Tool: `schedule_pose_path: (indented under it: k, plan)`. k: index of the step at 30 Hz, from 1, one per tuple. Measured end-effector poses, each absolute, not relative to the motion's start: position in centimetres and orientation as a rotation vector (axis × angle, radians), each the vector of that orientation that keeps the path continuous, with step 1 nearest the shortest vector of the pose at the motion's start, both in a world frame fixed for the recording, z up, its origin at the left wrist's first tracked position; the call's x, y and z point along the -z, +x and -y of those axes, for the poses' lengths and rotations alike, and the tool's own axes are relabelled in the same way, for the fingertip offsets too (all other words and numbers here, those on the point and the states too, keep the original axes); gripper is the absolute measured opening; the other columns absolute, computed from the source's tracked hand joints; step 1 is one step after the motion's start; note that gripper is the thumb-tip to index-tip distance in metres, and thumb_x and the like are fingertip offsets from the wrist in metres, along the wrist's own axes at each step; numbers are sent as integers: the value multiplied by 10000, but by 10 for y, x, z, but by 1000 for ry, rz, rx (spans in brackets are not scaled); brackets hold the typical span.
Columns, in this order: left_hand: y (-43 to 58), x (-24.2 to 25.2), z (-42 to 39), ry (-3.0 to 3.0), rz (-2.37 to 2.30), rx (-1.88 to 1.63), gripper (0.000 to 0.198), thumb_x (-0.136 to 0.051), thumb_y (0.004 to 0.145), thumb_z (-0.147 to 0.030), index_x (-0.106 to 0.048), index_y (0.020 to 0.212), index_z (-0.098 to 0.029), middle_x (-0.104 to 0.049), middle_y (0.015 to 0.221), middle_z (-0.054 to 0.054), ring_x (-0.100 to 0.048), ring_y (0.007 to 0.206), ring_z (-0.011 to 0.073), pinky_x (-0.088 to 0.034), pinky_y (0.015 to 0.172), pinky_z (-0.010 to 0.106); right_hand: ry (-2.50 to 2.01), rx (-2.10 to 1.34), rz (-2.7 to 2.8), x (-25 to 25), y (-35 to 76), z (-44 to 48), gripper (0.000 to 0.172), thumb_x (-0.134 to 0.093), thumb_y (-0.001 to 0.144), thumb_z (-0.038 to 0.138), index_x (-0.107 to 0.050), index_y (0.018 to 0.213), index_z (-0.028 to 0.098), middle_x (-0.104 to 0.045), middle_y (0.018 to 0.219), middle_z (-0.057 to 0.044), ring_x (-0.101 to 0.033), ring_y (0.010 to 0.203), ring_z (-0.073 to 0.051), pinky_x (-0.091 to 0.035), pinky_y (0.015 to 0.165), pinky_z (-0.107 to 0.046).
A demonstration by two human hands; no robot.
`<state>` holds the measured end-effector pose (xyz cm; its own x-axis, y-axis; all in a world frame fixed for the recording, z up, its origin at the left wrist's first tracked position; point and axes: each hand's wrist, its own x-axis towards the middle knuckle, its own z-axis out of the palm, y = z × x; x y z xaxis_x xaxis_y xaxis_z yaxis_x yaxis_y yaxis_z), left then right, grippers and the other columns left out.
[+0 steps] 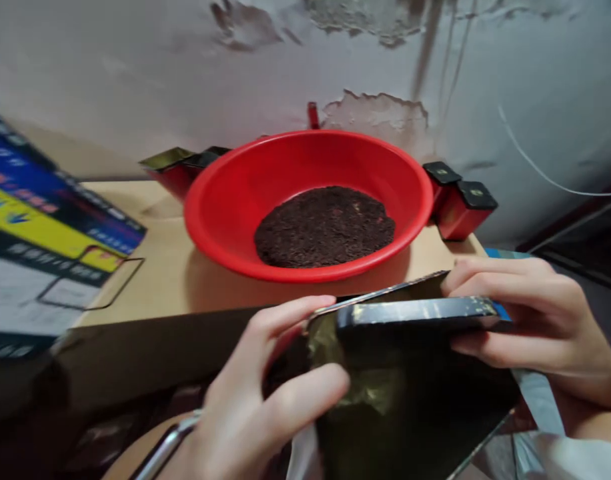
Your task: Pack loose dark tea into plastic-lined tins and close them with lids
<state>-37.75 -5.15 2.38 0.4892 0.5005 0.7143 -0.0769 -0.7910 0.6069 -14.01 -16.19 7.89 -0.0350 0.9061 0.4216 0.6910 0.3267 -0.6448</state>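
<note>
Close in front of me is a dark rectangular box (420,387) with worn, chipped edges and a dull golden sheen inside its left side. My left hand (275,380) grips its left edge, fingertips on the rim and thumb against the near side. At the right, my right hand (530,307) pinches the box near a raised black flap or lid edge (420,311). Whether that edge is a separate lid, I cannot tell. Just beyond the box stands a red plastic basin (225,233) with dark, loose tea-like leaves (325,227) in its bottom.
The basin rests on a light wooden table (160,287) against a peeling wall (135,80). Red tins with black lids (468,210) stand right of it. An open red tin (173,173) leans at its left. A printed panel (50,253) juts in from the left.
</note>
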Motion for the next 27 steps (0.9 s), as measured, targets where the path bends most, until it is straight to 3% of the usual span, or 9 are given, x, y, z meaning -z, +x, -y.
schedule_pose_path:
  k: [4, 9, 12, 16, 19, 21, 23, 25, 27]
  plan:
    - [-318, 5, 43, 2272, 110, -916, 727, -877, 512, -318, -543, 1157, -277, -466, 1337, 124, -581, 1187, 306, -596, 903, 444, -1638, -307, 1418, -52, -99, 219, 183, -800, 752, 312, -669, 679, 207, -627, 675, -2, -587, 626, -148, -482, 588, -260]
    - [-192, 72, 59, 1991, 51, -820, 632, -905, 499, -363, -555, 1004, -214, -483, 1161, 96, -570, 1116, 272, -533, 943, 423, -1660, -108, 771, -5, -34, 257, 249, -874, 618, 339, -707, 740, 199, -666, 740, 6, -594, 672, -139, -490, 610, -250]
    - [-128, 104, 59, 1983, -27, -804, 599, -906, 490, -317, -568, 972, -207, -482, 1123, 84, -534, 1142, 293, -494, 983, 446, -1445, 145, 464, 6, 5, 252, 324, -871, 547, 335, -633, 711, 189, -598, 678, 39, -498, 576, -88, -409, 525, -218]
    - [-82, 121, 35, 1980, -161, -904, 556, -891, 524, -272, -569, 972, -205, -472, 1179, 102, -501, 1209, 317, -438, 1041, 463, -1218, 423, 193, 21, 59, 239, 372, -758, 597, 408, -451, 703, 225, -475, 660, 68, -400, 517, -85, -338, 481, -238]
    - [-70, 126, 15, 1933, -246, -885, 552, -870, 565, -263, -540, 1005, -213, -543, 1116, 77, -560, 1120, 287, -459, 998, 446, -1573, 579, 189, 53, 86, 233, 394, -688, 673, 486, -384, 640, 237, -413, 592, 60, -403, 532, -115, -354, 520, -267]
    - [-68, 130, 6, 1877, -237, -811, 553, -852, 591, -262, -520, 1030, -216, -598, 1033, 48, -600, 1026, 259, -480, 953, 426, -1959, 567, 357, 83, 94, 226, 306, -627, 766, 456, -470, 652, 219, -499, 616, 13, -477, 604, -157, -400, 600, -292]
    - [-69, 134, 1, 1807, -183, -756, 552, -835, 611, -253, -512, 1057, -214, -627, 1039, 45, -616, 1019, 246, -481, 959, 415, -2302, 469, 607, 113, 96, 216, 187, -540, 854, 338, -606, 783, 177, -640, 796, -72, -572, 757, -207, -433, 718, -310]
    - [-71, 140, 0, 1738, -130, -740, 561, -820, 623, -238, -511, 1090, -210, -635, 1109, 61, -616, 1082, 248, -465, 1007, 422, -2568, 342, 825, 141, 95, 204, 223, -465, 900, 237, -667, 939, 151, -677, 998, -136, -609, 921, -243, -435, 788, -312]
    - [-72, 147, 0, 1687, -103, -738, 640, -814, 623, -229, -486, 1173, -213, -622, 1200, 85, -597, 1167, 260, -441, 1057, 441, -2770, 207, 1001, 162, 93, 192, 275, -420, 937, 199, -679, 1014, 147, -665, 1073, -164, -600, 1019, -259, -435, 805, -303]
